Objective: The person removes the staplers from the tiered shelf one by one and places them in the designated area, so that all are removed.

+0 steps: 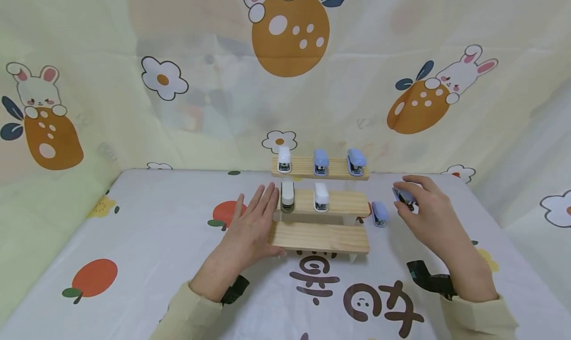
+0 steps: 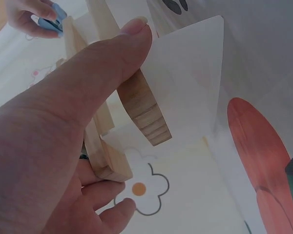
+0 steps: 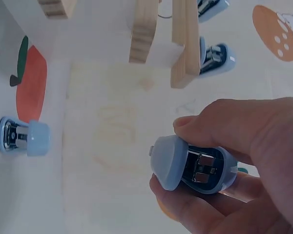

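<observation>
A three-tier wooden shelf stand [image 1: 318, 237] stands on the table. My left hand [image 1: 252, 226] lies along its left end with straight fingers, the thumb [image 2: 134, 36] on the end of a wooden board. At the right, my right hand [image 1: 430, 213] pinches a light-blue mini stapler [image 3: 171, 163] between thumb and fingers, above the table. Another blue stapler [image 1: 379, 214] sits on the cloth between the stand and that hand. On the top tier are a white stapler [image 1: 284, 160] and two blue staplers [image 1: 320, 162]. The middle tier bears two white staplers [image 1: 321, 197].
A patterned cloth [image 1: 147, 241] with printed fruit and lettering covers the table. Behind it hangs a printed curtain [image 1: 214, 117] with rabbits and flowers, and similar cloth walls flank both sides. Whitish translucent side panels [image 2: 190, 73] support the stand's boards.
</observation>
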Available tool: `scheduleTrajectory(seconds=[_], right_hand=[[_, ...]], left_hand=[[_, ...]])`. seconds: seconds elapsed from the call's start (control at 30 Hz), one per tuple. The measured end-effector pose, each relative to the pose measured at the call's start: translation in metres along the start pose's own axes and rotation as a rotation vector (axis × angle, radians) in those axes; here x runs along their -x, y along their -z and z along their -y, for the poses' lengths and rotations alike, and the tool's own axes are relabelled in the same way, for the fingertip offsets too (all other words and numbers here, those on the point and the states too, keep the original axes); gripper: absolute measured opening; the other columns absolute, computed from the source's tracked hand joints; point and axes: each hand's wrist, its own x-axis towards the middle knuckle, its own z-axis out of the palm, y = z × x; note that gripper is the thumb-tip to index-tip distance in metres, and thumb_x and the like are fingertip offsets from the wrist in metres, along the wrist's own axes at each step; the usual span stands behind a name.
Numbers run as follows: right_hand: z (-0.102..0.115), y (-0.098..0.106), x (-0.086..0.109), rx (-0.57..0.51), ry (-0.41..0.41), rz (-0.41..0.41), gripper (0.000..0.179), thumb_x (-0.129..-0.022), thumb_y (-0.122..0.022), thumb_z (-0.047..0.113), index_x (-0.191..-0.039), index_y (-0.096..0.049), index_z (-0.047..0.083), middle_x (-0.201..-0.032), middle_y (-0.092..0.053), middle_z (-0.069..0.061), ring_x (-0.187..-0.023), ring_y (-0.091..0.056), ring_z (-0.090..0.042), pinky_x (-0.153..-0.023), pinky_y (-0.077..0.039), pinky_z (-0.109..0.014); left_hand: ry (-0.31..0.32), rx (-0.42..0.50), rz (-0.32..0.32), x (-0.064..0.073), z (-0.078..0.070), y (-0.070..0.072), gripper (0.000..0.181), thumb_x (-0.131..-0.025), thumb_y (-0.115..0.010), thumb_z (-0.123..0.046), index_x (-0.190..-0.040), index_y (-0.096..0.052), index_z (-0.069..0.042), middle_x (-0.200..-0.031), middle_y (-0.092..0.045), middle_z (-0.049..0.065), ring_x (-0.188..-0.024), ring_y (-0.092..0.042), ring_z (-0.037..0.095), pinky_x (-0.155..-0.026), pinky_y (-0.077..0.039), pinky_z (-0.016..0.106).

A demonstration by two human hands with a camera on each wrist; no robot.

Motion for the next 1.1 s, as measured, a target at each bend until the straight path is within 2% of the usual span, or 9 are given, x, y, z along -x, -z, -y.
scheduleTrajectory(seconds=[0.3,0.5,0.8,1.1], right_hand=[[-0.007,0.001,0.000,0.004,-0.086,0.048,0.039,-0.087,-0.069,0.001,-0.125,-0.061,-0.007,-0.137,-0.047,-0.030,-0.115,-0.051,-0.050,-0.086,-0.051,-0.065],[-0.014,-0.001,-0.001,0.006,-0.099,0.081,0.039,-0.088,-0.068,0.002,-0.125,-0.060,-0.007,-0.136,-0.047,-0.032,-0.118,-0.049,-0.051,-0.090,-0.048,-0.067],[-0.030,-0.009,-0.006,0.011,-0.170,0.192,0.041,-0.091,-0.067,0.007,-0.128,-0.058,-0.008,-0.139,-0.043,-0.035,-0.123,-0.044,-0.054,-0.094,-0.046,-0.067],[-0.037,-0.009,-0.007,0.007,-0.173,0.237,0.041,-0.092,-0.066,0.010,-0.129,-0.058,-0.007,-0.139,-0.044,-0.034,-0.124,-0.044,-0.053,-0.094,-0.047,-0.067]], left_hand=[[-0.007,-0.019,0.007,-0.001,-0.002,-0.001,0.135,-0.060,-0.090,-0.056,-0.159,-0.013,-0.006,-0.168,-0.011,0.008,-0.155,-0.012,0.027,-0.123,-0.012,0.059],[-0.003,-0.015,0.003,-0.001,-0.002,0.000,0.135,-0.061,-0.090,-0.055,-0.159,-0.013,-0.005,-0.168,-0.011,0.008,-0.156,-0.012,0.027,-0.123,-0.011,0.059],[0.000,0.005,0.009,-0.004,-0.001,0.003,0.134,-0.061,-0.091,-0.053,-0.159,-0.013,-0.006,-0.168,-0.011,0.008,-0.156,-0.011,0.027,-0.123,-0.009,0.059],[-0.004,-0.007,-0.014,-0.001,0.000,0.001,0.134,-0.059,-0.091,-0.054,-0.159,-0.016,-0.005,-0.167,-0.015,0.009,-0.155,-0.014,0.029,-0.122,-0.013,0.061]])
